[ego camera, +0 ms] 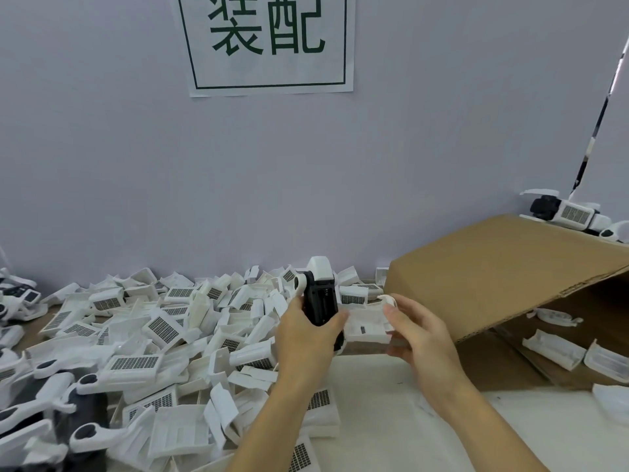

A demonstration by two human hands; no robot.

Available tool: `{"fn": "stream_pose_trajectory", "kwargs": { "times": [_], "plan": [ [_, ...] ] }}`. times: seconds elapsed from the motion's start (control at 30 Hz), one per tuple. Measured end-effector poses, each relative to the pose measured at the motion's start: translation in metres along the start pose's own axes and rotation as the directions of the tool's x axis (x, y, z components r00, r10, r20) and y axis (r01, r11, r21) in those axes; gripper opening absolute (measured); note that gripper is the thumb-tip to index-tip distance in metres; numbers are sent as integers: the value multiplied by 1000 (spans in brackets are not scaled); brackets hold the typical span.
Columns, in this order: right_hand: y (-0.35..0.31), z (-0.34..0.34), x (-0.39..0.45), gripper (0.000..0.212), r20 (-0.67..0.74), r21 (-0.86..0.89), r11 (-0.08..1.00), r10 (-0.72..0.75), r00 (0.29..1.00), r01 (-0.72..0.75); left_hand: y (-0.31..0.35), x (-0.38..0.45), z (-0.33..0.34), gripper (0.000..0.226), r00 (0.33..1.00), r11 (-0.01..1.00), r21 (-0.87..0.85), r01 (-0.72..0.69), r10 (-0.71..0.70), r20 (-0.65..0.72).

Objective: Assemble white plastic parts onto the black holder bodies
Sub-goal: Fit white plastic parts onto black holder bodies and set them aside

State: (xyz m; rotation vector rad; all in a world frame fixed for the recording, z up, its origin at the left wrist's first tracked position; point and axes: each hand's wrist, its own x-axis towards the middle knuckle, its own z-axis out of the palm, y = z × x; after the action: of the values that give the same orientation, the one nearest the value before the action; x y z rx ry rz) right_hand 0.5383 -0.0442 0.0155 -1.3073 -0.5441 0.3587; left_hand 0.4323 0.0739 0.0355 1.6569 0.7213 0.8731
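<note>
At lower centre, the left hand (306,338) grips a black holder body (321,306) upright, fingers curled round its lower half. Beside it the right hand (420,332) pinches a white plastic part (369,323) by its right end, thumb on top, holding it just against the body's right side. If that part goes on skewed, its clips could jam or snap, I'd say; the left grip low down could also let the body twist. Behind, loose white parts (153,335) heap leftward; a cardboard box (503,267) lies right, and a wall sign (269,42) hangs above.

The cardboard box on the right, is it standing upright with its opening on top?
No, the cardboard box lies tipped on its side, its opening facing the person.
</note>
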Motion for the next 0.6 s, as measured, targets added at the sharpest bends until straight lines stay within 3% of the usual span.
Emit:
{"fn": "stream_pose_trajectory", "kwargs": {
  "times": [0.1, 0.27, 0.33, 0.4, 0.6],
  "plan": [
    [5, 2, 1, 33, -52, -191, 974, -131, 990, 119, 0, 2, -1, 38, 999, 999, -38, 27, -26, 32],
    [9, 1, 2, 60, -63, -400, 891, -260, 963, 215, 3, 2, -4, 25, 995, 993, -79, 91, -88, 42],
    [7, 0, 3, 67, -91, -387, 894, -279, 956, 224, 3, 2, -4, 24, 994, 992, -80, 102, -98, 50],
    [5, 1, 2, 57, -82, -348, 900, -307, 948, 262, 3, 2, -5, 21, 994, 991, -98, 95, -89, 64],
    [4, 4, 0, 56, 51, -308, 890, -337, 940, 336, 5, 2, -4, 23, 985, 989, -126, 72, -51, 166]
  ]
}}
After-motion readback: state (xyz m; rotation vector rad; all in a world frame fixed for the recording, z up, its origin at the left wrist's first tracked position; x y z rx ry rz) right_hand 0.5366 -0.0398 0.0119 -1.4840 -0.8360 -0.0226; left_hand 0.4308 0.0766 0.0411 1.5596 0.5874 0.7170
